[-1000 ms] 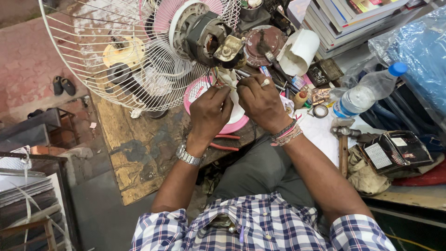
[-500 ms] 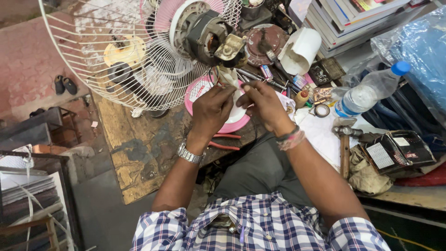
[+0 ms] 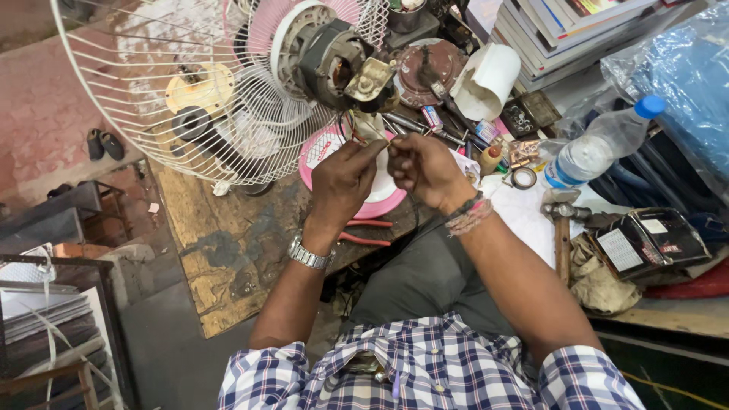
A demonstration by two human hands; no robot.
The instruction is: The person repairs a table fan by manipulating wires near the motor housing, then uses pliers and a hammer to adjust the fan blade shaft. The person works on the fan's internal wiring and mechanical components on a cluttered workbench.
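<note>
A white wire fan guard fills the upper left, its rim cut off by the frame's edge, lying over a worn wooden workbench. A stack of books and a blue plastic bag crowd the upper right, both cropped. Nearer lie a clear water bottle with a blue cap, a hammer and red-handled pliers, partly hidden under the left forearm. The grey fan motor sits bare at the guard's hub, above a pink round plate. Thin wires run down from it to the hands. The left hand and right hand are both pinched closed on the wire ends between them; the ends themselves are too small to make out.
</note>
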